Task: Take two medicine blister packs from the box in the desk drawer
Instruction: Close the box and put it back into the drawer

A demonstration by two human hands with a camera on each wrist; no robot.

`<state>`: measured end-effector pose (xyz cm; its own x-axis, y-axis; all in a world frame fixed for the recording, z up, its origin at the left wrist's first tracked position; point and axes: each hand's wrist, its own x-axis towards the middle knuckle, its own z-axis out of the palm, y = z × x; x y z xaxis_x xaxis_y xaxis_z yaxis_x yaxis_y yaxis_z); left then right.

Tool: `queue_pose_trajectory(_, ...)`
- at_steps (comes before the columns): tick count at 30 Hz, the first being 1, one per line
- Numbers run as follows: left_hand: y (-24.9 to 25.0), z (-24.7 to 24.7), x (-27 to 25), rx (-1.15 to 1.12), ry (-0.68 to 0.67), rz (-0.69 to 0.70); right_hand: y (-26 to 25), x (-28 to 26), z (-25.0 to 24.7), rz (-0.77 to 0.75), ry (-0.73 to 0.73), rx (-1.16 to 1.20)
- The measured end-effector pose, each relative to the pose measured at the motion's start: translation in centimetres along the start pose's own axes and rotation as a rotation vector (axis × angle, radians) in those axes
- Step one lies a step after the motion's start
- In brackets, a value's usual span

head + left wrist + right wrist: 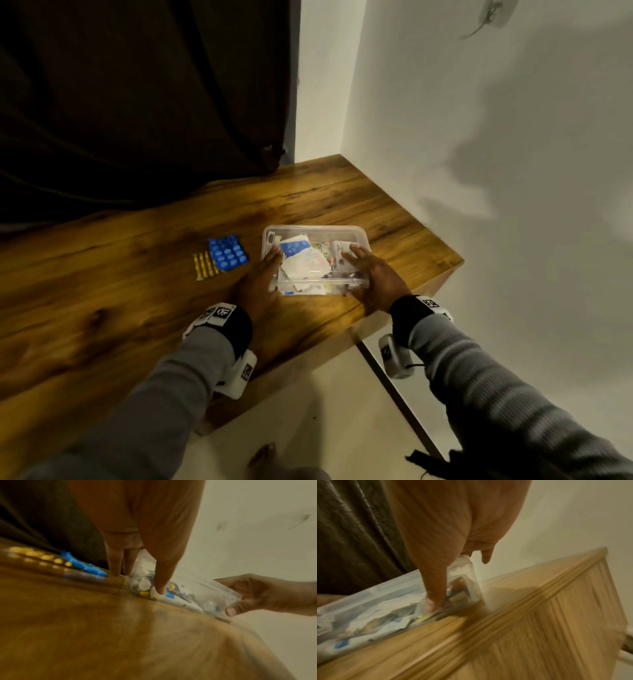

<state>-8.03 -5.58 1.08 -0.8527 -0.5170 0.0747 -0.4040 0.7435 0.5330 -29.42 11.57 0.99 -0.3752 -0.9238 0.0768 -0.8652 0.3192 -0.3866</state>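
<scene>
The clear plastic box (pixel 315 260) sits on the tabletop (pixel 137 308), gripped at its two short ends between left hand (pixel 258 291) and right hand (pixel 371 275), fingers curled over the rims. Two blister packs (pixel 222 257) lie just outside the left fingers. Judged light, thin-walled, slippery: hold under the rims

No text, label or number can be read; the wristband (pixel 224 313) markers show only black-and-white patterns.
</scene>
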Motion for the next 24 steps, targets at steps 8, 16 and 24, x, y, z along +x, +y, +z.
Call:
queue_pose_trajectory(8,-0.5,4.8,-7.0,-0.269,0.194,-0.289,-4.1,-9.3,10.0,1.011,0.726,1.176)
queue_pose_trajectory(16,-1.1,6.4,-9.7,-0.147,0.198,-0.182,-7.1,-8.8,16.3,1.161,0.142,1.978)
queue_pose_trajectory(24,-2.4,4.4,-10.1,-0.162,-0.008,-0.027,-7.8,-10.3,17.0,1.187,0.207,1.973)
